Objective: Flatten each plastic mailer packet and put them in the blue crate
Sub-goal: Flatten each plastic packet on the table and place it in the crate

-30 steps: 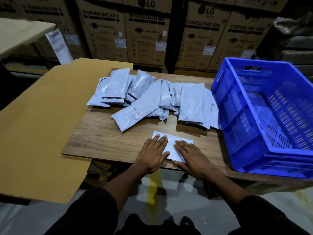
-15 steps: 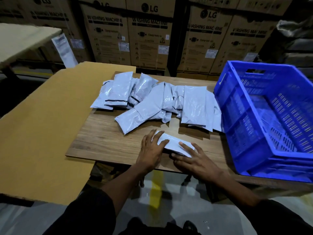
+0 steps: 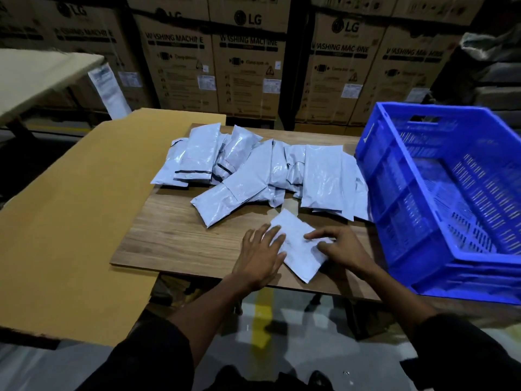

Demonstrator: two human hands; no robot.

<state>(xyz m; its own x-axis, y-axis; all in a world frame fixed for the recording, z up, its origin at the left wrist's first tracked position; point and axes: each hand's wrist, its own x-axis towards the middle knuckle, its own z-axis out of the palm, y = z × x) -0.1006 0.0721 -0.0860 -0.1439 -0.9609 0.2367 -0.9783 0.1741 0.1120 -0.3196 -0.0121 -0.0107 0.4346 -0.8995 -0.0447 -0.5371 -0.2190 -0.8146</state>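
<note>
One white mailer packet (image 3: 298, 246) lies slanted on the wooden table top (image 3: 174, 235) near its front edge. My left hand (image 3: 260, 256) lies flat with straight fingers on the packet's left side. My right hand (image 3: 341, 248) presses on its right side, index finger stretched across it. Behind, several more grey-white mailer packets (image 3: 262, 176) lie in an overlapping heap. The blue crate (image 3: 439, 193) stands at the right end of the table, tilted toward me, with nothing visible inside.
A large brown cardboard sheet (image 3: 76, 215) covers the area left of the table top. Stacked washing machine cartons (image 3: 253, 69) form a wall behind. Grey floor with a yellow line (image 3: 262, 314) shows below the table edge.
The packet under my hands has turned from lying crosswise to a steeper slant. Both hands have shifted with it, the right one now over its right side.
</note>
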